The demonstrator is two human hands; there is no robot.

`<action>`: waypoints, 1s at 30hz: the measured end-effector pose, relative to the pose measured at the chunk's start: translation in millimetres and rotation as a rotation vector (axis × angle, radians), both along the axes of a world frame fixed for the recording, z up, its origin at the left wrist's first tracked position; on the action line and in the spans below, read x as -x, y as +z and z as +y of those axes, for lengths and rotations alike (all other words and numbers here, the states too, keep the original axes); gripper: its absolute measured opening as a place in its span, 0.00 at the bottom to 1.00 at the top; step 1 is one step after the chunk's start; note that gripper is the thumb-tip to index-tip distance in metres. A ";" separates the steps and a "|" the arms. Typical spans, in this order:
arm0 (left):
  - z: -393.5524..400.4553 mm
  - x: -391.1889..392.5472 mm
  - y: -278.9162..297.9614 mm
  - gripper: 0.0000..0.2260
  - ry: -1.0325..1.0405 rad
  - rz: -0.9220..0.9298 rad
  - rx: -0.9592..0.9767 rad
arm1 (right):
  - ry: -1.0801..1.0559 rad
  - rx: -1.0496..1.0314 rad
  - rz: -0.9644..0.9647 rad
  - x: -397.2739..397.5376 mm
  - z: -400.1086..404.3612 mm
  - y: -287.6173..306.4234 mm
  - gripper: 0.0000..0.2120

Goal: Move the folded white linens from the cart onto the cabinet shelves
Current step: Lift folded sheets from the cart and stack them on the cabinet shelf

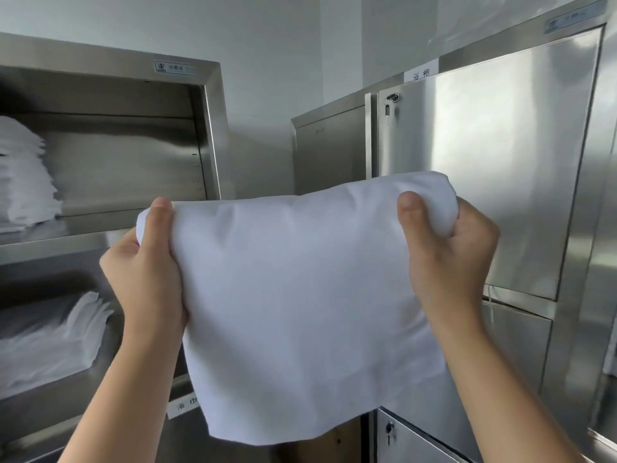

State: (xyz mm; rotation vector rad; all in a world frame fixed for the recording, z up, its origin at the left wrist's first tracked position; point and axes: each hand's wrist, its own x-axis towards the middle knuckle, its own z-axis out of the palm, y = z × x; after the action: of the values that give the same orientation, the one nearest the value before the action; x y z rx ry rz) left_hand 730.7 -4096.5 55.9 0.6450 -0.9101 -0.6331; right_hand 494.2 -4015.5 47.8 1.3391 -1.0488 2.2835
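Steel cabinet (213, 135) stood open at left, white stacks (26, 175) on its shelves. Through the head camera I saw my left hand (147, 269) and right hand (447, 259) each pinching the linen's (300, 295) top corners, held up mid-air. Its loose hem hung low; I judged it could unfold or snag the shelf edge.

matt white cloth linen (300, 312), brushed glossy steel cabinet (213, 128)

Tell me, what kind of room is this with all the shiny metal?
Probably a linen storeroom, maybe in a hotel. Steel cabinets line the walls, folded white linens are stacked on open shelves, and both hands hold a white cloth.
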 end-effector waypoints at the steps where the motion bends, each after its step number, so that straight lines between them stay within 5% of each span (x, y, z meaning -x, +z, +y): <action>1: 3.3 -1.5 -1.5 0.28 0.017 -0.001 -0.003 | 0.015 -0.003 -0.001 0.5 -0.9 -0.5 0.26; 15: 61.8 -51.9 -13.9 0.29 0.301 -0.031 -0.006 | 0.304 0.025 0.008 -37.5 -15.0 -14.9 0.26; 30: 115.1 -212.3 -8.9 0.32 0.644 -0.007 -0.031 | 0.637 -0.035 -0.016 -201.8 -39.0 -9.5 0.25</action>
State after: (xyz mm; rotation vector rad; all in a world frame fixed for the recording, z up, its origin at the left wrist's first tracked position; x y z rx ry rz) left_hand 942.9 -3981.3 47.0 0.9126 -0.6444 -0.0672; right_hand 696.0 -4054.4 38.3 1.8812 -0.7323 2.7141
